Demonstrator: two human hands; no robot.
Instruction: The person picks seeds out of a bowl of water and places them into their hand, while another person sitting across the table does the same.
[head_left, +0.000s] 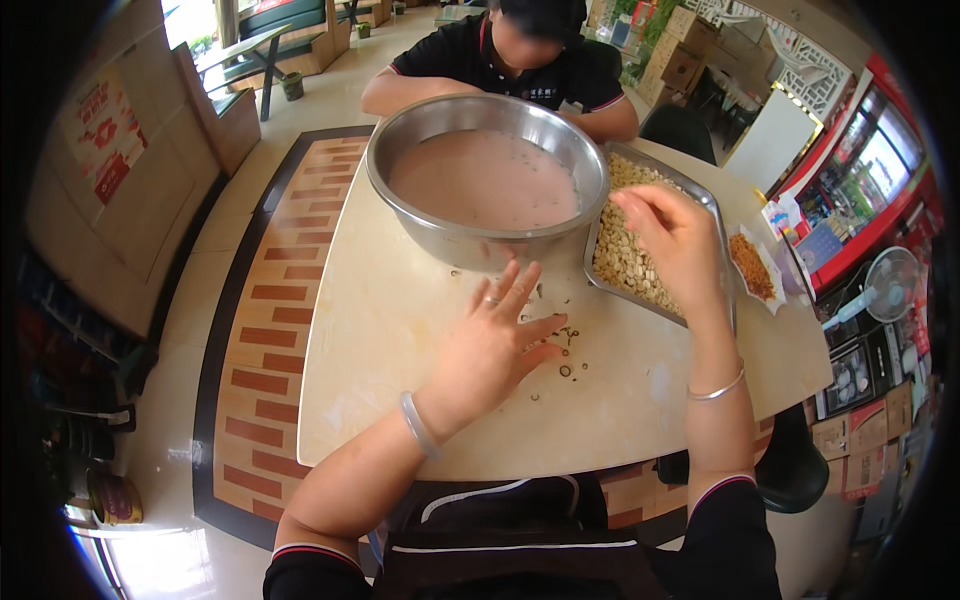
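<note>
A large stainless steel basin (491, 251) stands on the table, holding a cloudy pinkish liquid (480, 180) with small dark bits along its edge. My left hand (506, 330) hovers over the tabletop just in front of the basin, fingers spread and holding nothing. Small dark rings and scraps (566, 370) lie scattered beside it. To the right of the basin is a metal tray (726, 225) filled with pale, shelled nuts or beans (626, 259). Above this tray my right hand (671, 236) is raised, thumb and fingers drawn together; whether something small is between them is hidden.
The pale table (375, 382) has a curved left edge. Opposite me, a person in a dark shirt (517, 67) leans on it behind the basin. Orange-brown crumbs (751, 266) lie on a white dish at the right. A dark chair (679, 129) stands beyond the tray.
</note>
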